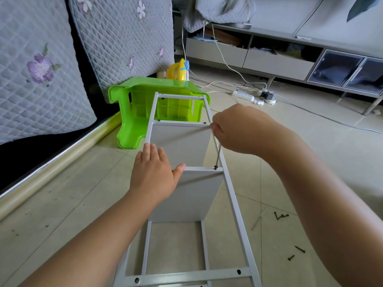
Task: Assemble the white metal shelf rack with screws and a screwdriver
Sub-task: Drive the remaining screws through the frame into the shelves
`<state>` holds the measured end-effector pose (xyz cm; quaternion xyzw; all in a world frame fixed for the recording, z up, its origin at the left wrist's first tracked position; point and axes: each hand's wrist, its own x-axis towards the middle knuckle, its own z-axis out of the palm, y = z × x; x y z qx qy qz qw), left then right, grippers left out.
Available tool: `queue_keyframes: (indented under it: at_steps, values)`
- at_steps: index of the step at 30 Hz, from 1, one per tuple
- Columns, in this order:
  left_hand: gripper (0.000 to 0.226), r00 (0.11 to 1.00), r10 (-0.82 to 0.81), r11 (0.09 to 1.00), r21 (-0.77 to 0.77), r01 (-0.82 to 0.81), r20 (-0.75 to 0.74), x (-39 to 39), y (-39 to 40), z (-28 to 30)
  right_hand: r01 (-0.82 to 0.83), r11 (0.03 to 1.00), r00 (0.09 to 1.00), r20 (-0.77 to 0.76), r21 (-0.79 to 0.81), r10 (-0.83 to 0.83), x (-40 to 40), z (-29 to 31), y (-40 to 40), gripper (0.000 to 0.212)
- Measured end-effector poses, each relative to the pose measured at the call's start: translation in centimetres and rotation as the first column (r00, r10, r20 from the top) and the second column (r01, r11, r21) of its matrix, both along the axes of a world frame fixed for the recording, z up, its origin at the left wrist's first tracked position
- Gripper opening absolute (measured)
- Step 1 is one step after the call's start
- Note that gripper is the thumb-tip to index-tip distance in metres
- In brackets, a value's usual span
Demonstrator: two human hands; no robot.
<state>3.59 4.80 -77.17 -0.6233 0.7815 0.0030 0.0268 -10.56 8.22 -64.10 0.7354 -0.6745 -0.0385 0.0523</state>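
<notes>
The white metal shelf rack lies on its side on the tiled floor, running from the bottom middle up to the centre. My left hand lies flat with straight fingers on the rack's left rail, the thumb against a shelf panel's edge. My right hand grips the handle of a screwdriver. Its thin shaft points down onto a dark screw at the panel's right end. Several loose dark screws lie on the floor to the right.
A green plastic stool lies tipped over behind the rack, with a yellow basket beyond it. Quilted floral cushions lean at the left. A power strip with white cables and a low grey cabinet are at the back right.
</notes>
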Motion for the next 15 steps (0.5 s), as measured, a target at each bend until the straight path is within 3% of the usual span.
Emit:
queue_keyframes:
  at_steps: [2, 5, 8, 15]
  values:
    - [0.076, 1.0, -0.005, 1.0, 0.001, 0.005, -0.002, 0.0, 0.0, 0.0, -0.1, 0.995, 0.992, 0.083, 0.024, 0.097, -0.3, -0.4, 0.2, 0.022]
    - [0.075, 1.0, -0.012, 1.0, 0.005, 0.012, -0.002, 0.0, -0.1, 0.0, -0.125, 0.988, 0.965, 0.242, 0.092, 0.099, -0.9, 0.0, 0.7, 0.011]
    - [0.076, 1.0, -0.012, 1.0, 0.003, 0.012, -0.001, 0.1, -0.1, -0.1, -0.067, 0.99, 0.97, 0.241, 0.124, 0.036, -1.6, 0.5, 0.8, 0.005]
    - [0.076, 1.0, -0.004, 1.0, 0.024, 0.003, 0.003, 0.0, -0.1, 0.0, 0.001, 0.992, 0.981, 0.19, 0.127, -0.025, -2.9, 1.2, 0.9, 0.025]
